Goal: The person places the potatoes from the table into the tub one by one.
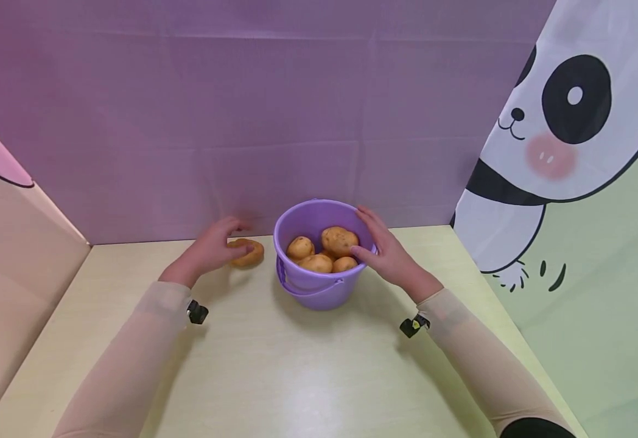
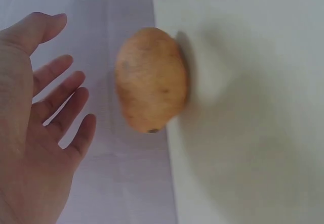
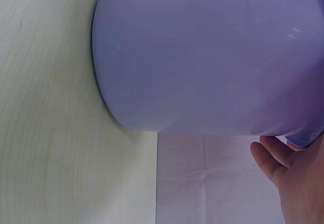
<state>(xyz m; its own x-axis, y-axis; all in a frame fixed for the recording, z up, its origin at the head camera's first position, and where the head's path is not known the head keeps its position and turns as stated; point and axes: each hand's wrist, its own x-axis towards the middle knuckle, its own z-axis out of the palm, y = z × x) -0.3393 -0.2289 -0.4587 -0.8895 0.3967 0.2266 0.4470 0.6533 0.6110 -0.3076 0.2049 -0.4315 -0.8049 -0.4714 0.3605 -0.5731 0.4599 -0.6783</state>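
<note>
A purple bucket [image 1: 319,298] stands upright near the back of the table, several potatoes [image 1: 340,241] inside it. My right hand [image 1: 387,255] holds its right rim, thumb reaching over into the opening. In the right wrist view, the bucket's smooth wall [image 3: 202,57] fills much of the picture, with the fingers [image 3: 266,158] outside it by the rim. Left of the bucket lies a single potato [image 1: 253,255] on the table. My left hand [image 1: 209,246] is beside it, fingers loosely bent; the left wrist view has a gap between this hand [image 2: 48,107] and the potato [image 2: 152,80].
The bucket's thin handle [image 1: 310,292] hangs down at its front left. Behind the pale wooden table [image 1: 297,377] rises a purple cloth backdrop [image 1: 264,121]. A panda-printed panel [image 1: 582,176] borders the right side, and a pale panel [image 1: 12,261] the left.
</note>
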